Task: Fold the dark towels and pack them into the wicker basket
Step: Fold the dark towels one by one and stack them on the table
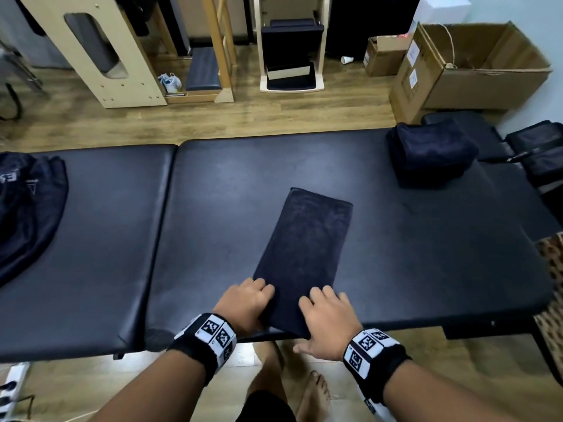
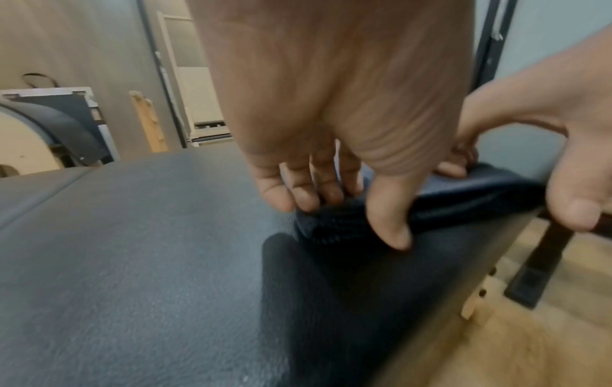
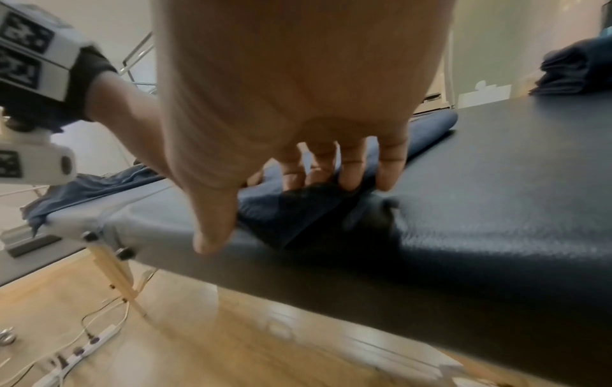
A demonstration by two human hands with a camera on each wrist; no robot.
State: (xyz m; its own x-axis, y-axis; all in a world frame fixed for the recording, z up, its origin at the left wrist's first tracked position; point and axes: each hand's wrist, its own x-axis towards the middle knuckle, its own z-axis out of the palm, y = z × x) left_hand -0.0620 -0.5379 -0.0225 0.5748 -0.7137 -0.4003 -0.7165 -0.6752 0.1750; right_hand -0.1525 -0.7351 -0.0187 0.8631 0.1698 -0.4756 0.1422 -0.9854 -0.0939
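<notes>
Dark towel [image 1: 303, 257] folded into a long narrow strip, flat on padded black tabletop [image 1: 213, 208], near end at the front edge, far end angled away and slightly right.

Left hand [image 1: 243, 303] at near-left corner of strip: fingers [image 2: 299, 188] curled over the top, thumb under the edge, pinching the corner (left wrist view). Right hand [image 1: 327, 322] at near-right corner: fingers [image 3: 351, 170] side by side, tips pressed onto the cloth, thumb hanging off the tabletop front edge; grip beneath not discernible.

Stack of folded dark towels [image 1: 429, 153] at far right of tabletop, well apart from strip. Wicker basket [image 1: 553, 287] partly in frame at right edge. Loose dark cloth heap [image 1: 27, 208] at left end of tabletop; white lettering on it, only a partial "E" legible.

Wrist bands [image 1: 210, 336] carrying black-and-white square marker codes. Cardboard boxes [image 1: 475, 68] on wooden floor behind, white labels unreadable. Power strip on floor in right wrist view.
</notes>
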